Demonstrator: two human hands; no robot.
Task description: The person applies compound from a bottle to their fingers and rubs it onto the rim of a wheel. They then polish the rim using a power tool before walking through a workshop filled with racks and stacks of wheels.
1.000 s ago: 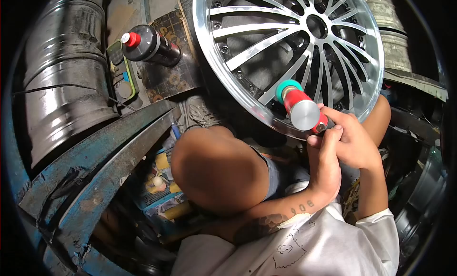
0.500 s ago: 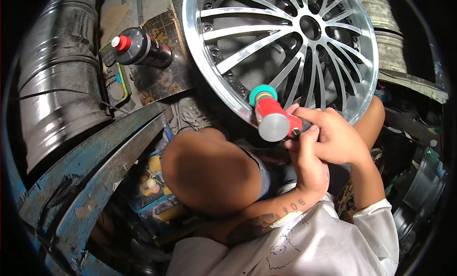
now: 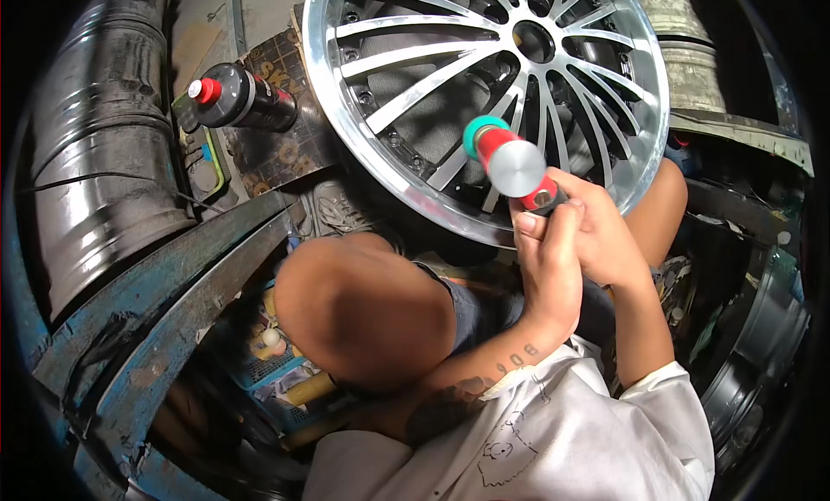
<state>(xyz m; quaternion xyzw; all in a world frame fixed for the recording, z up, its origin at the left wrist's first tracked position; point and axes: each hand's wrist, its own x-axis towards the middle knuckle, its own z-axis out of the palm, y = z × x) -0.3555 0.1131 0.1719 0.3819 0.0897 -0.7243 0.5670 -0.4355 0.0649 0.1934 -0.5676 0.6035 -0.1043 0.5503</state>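
A red air sander (image 3: pixel 506 155) with a round silver head and a green pad (image 3: pixel 482 134) is held in both my hands. My left hand (image 3: pixel 551 263), on the tattooed arm, wraps the black handle from below. On the right side, my right hand (image 3: pixel 599 233) closes around the same handle, its fingers overlapping the left. The pad is over the spokes of a large alloy wheel (image 3: pixel 406 194) with polished silver faces and dark gaps. Whether it touches a spoke cannot be made out. The wheel leans in front of my knees.
A black bottle with a red cap (image 3: pixel 238 99) stands on a patterned board (image 3: pixel 290 142) left of the wheel. Shiny metal rims (image 3: pixel 104 190) are stacked at far left. Blue worn metal bars (image 3: pixel 186 306) run beside my knee. A blue basket (image 3: pixel 259 367) holds small items.
Both hands have carried the sander up and right across the wheel, from near its rim's lower edge onto the spokes. The view has shifted slightly, so the surroundings appear farther left.
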